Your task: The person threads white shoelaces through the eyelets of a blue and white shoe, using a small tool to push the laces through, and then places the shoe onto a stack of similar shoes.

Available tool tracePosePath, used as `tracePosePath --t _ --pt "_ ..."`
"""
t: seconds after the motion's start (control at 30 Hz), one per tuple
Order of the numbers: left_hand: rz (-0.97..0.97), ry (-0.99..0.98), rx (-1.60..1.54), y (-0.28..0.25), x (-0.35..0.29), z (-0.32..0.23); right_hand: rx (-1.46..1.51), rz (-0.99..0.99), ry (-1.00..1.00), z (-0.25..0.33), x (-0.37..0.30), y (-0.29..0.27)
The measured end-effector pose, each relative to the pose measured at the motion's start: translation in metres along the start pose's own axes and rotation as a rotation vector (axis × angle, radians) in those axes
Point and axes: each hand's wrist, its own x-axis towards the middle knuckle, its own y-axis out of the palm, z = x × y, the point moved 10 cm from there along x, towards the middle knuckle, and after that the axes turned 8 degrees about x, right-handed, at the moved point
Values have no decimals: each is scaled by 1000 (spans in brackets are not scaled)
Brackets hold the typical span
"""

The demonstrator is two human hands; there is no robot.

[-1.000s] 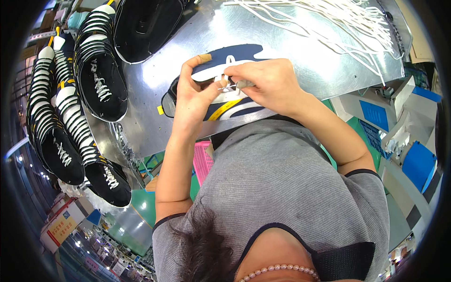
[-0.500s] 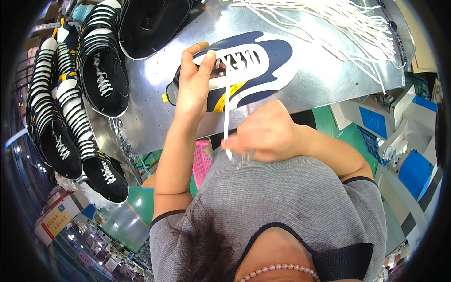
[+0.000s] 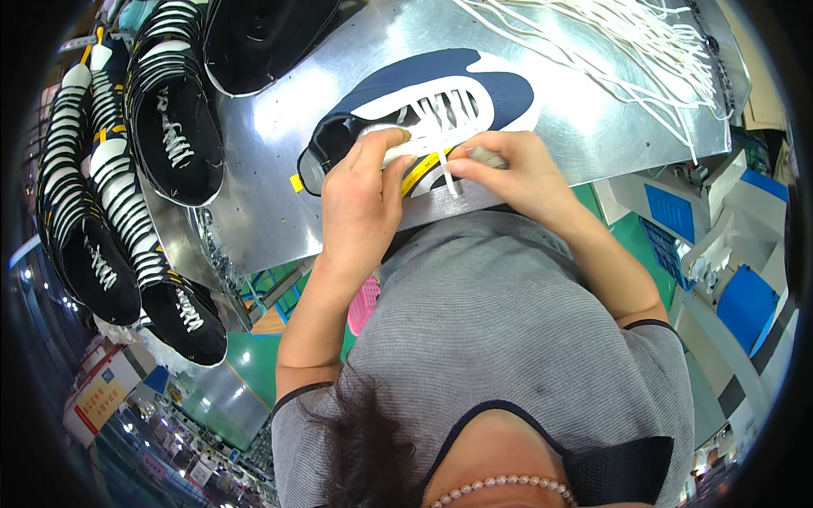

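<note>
- Lying near the near edge of the metal worktop (image 3: 262, 220), a navy and white shoe upper (image 3: 415, 72) has its heel toward the left edge and its toe toward the right; a yellow tab (image 3: 296, 184) sticks out at the heel.
- The left hand (image 3: 360, 190) comes over the near side of the shoe upper, with thumb and index finger clamped on the white eyelet edge, between the heel opening and the laced rows; the other fingers are bent and partly hidden.
- The right hand (image 3: 521, 169) is at the near side of the shoe upper, toward its toe, its fingers closed around a small grey handle (image 3: 487, 157).
- A white lace (image 3: 448, 173) crosses the eyelet rows, and one end hangs over the near side toward the near edge of the worktop.
- This end passes between the two hands, right by the tips of the right thumb and index finger; whether they touch it, I cannot tell.
- Loose white laces (image 3: 627, 51) lie in a bundle at the far right corner of the worktop.
- Stacked uppers (image 3: 110, 220), black inside with white lacing, stand along the left edge, and a larger black upper (image 3: 262, 42) lies toward the far left corner.
</note>
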Motion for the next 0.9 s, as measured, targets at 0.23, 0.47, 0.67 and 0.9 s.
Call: tracePosePath --t 0.23,0.47,0.67,0.9 --pt "2 -58 -69 -1 4 12 180 -111 -146 6 6 13" --pt "8 -81 -98 2 3 12 -264 -205 -283 17 -4 9" --pt "28 -131 -90 1 1 20 250 -81 -186 9 3 19" --pt "71 -115 -168 4 4 12 377 -173 -327 29 20 13"
